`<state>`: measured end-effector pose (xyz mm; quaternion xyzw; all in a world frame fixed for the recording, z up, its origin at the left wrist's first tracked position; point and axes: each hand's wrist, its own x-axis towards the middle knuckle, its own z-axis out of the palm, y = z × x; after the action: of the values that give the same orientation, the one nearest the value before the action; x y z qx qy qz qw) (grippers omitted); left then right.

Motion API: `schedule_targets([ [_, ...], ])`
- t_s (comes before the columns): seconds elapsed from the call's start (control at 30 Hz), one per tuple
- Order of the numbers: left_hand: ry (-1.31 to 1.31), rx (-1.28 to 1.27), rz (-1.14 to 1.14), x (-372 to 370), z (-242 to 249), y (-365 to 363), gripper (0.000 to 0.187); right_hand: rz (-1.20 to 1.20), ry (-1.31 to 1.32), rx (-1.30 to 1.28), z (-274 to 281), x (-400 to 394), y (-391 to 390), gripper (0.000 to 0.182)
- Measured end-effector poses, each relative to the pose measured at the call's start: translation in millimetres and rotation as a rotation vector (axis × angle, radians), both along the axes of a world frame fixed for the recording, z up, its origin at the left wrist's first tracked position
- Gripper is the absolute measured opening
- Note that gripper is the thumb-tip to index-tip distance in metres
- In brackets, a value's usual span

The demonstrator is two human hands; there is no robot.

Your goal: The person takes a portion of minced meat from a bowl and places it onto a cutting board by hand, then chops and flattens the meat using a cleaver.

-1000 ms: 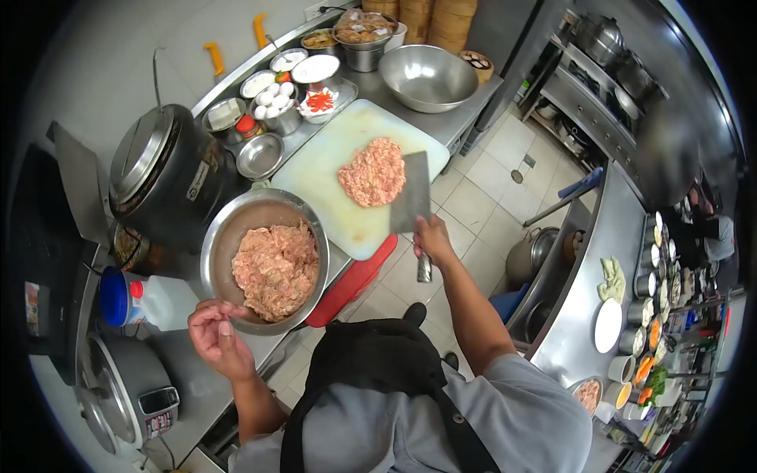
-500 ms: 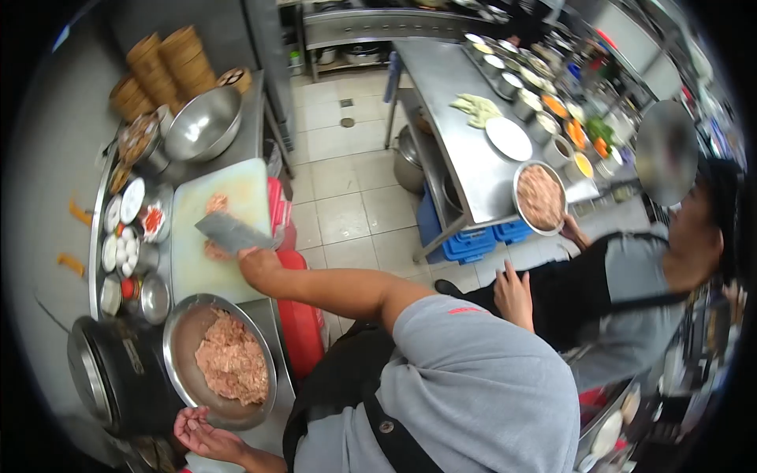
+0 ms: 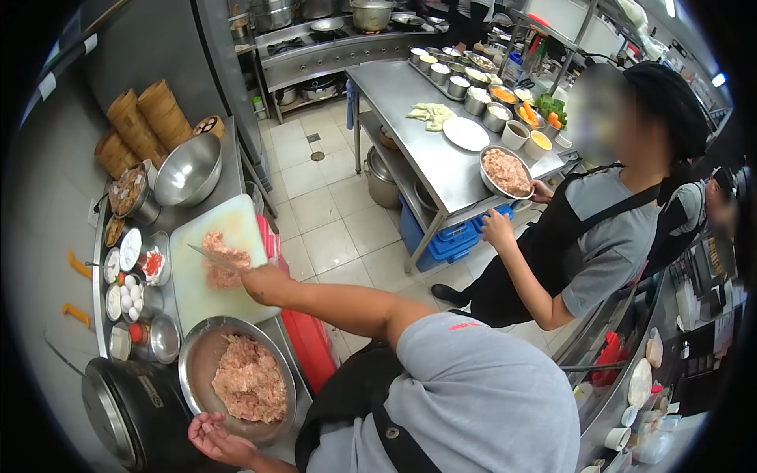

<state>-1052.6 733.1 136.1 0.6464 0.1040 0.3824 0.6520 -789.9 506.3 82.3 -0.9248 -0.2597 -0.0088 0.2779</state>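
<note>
My right hand (image 3: pixel 266 284) is closed around the handle of a cleaver (image 3: pixel 211 255), whose blade shows nearly edge-on over the white cutting board (image 3: pixel 197 296). Minced meat (image 3: pixel 225 277) lies on the board, on both sides of the blade. At the lower left, my left hand (image 3: pixel 219 439) is beside the rim of a steel bowl (image 3: pixel 192 364), palm up, with loosely bent fingers and nothing in it. A large mass of minced meat (image 3: pixel 251 382) sits in that bowl.
A co-worker (image 3: pixel 607 229) stands at right, holding a bowl of meat (image 3: pixel 506 172) by the steel table (image 3: pixel 410 142). Left of the board are eggs (image 3: pixel 132 298), small bowls and a large bowl (image 3: pixel 189 169). A black pot (image 3: pixel 138 402) and a red bin (image 3: pixel 306 335) flank the meat bowl.
The view has shifted and tilted up. The cleaver has turned from showing its broad face to nearly edge-on, and the meat on the board is more visible. The co-worker is more upright.
</note>
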Motion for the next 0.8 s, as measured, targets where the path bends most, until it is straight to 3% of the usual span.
schedule_targets([
  [0.1,0.018,-0.034,0.012,3.0,0.1,6.3,0.015,-0.088,0.089,0.036,-7.9,-19.0,0.3,0.019],
  [0.2,-0.023,0.130,0.097,8.0,14.3,-7.2,0.034,-0.078,0.141,0.057,-13.8,-28.3,2.8,0.018],
  [0.53,-0.062,0.174,0.013,16.2,11.0,-22.8,0.027,0.055,0.086,0.049,-25.1,-39.1,-4.2,0.023],
  [0.8,0.082,0.213,0.069,-4.4,-6.2,-7.7,0.029,-0.034,0.156,0.108,-31.4,-30.8,-7.3,0.023],
])
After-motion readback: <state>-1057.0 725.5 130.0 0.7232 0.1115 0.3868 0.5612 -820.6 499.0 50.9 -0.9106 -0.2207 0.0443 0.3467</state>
